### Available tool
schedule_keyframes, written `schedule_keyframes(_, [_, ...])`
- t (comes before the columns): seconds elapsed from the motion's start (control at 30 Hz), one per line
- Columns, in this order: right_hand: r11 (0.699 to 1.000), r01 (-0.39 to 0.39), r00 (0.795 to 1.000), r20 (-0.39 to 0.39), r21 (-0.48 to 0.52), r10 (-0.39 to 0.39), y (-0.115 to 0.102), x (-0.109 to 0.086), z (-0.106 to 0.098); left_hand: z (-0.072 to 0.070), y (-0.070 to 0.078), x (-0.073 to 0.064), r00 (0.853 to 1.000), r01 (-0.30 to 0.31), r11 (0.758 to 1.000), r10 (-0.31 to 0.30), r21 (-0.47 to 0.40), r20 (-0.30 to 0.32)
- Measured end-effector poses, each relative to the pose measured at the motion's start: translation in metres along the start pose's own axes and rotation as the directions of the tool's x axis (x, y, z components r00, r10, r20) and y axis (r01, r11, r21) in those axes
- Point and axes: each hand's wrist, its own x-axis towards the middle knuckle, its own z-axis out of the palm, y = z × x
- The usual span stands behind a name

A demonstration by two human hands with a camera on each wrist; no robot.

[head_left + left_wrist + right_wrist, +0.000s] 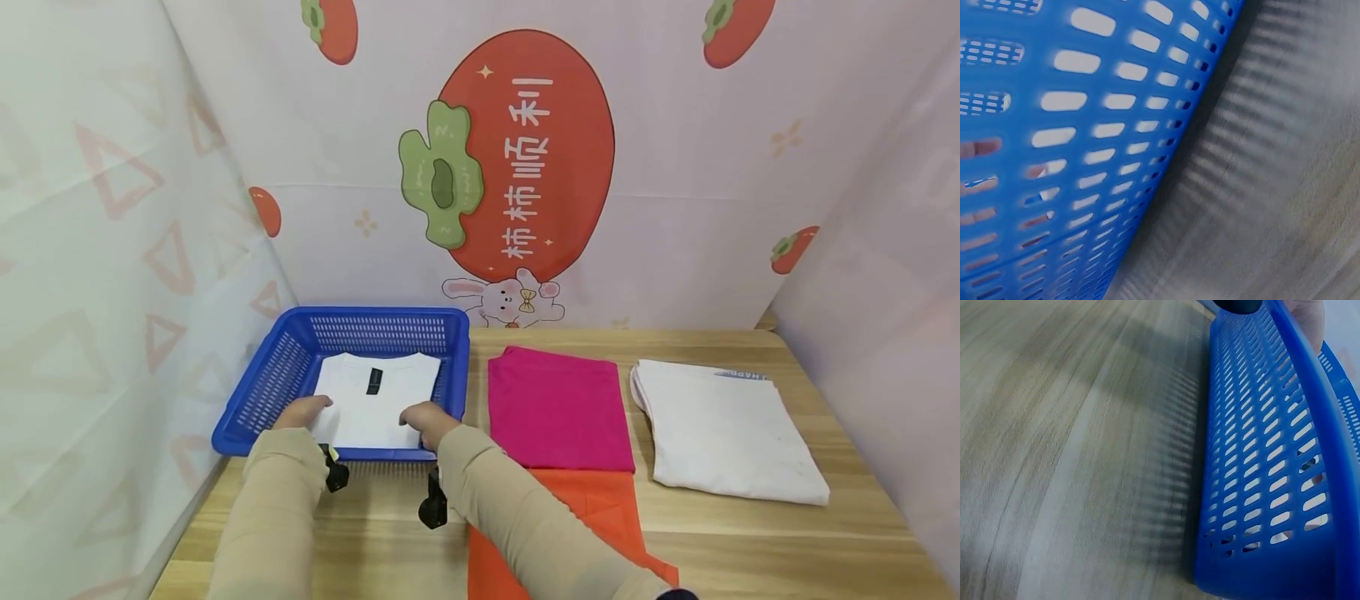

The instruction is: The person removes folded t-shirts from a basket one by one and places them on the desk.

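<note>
A folded white T-shirt [371,421] with a black neck label lies inside the blue plastic basket [375,454]. My left hand [303,412] grips its left side, thumb on top and the other fingers mostly out of sight. On the opposite side my right hand [430,422] holds the shirt's right edge, with the thumb over the cloth. Through the slots of the basket wall [1107,150], the left wrist view shows parts of fingers. Part of the right hand [1307,322] shows above the basket's rim in the right wrist view.
Right of the basket, a folded magenta cloth [558,412] overlaps an orange cloth [592,504], partly covered by my right sleeve [525,508]. A folded white garment [727,433] with blue print lies farther right on the wooden table [847,533]. Printed curtains [675,250] enclose the back and sides.
</note>
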Motion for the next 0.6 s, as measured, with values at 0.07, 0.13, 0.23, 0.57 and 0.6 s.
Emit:
schedule_keyframes(0.07, [0.999,0.006,1.000,0.015,-0.048,-0.005,0.003,0.004,0.001,0.001,0.001,-0.002,1.000,-0.001,1.000,0.001,0.026,-0.007])
schedule_keyframes(0.13, [0.997,0.001,1.000,0.028,-0.075,0.001,0.005,0.006,0.001,0.003,0.001,-0.002,1.000,-0.006,0.999,0.007,0.050,-0.011])
schedule_keyframes(0.23, [0.995,0.000,1.000,0.003,-0.100,0.000,0.015,0.024,0.006,0.005,-0.001,0.000,1.000,-0.023,0.998,0.024,0.062,-0.010])
schedule_keyframes(0.57, [0.997,0.002,0.988,-0.153,-0.075,-0.014,0.027,0.048,0.010,0.010,-0.038,0.080,0.990,-0.130,0.978,0.138,0.160,-0.038])
schedule_keyframes(0.6, [0.996,0.000,0.987,-0.158,-0.084,-0.013,0.039,0.072,0.016,0.011,-0.054,0.115,0.987,-0.138,0.976,0.149,0.171,-0.055])
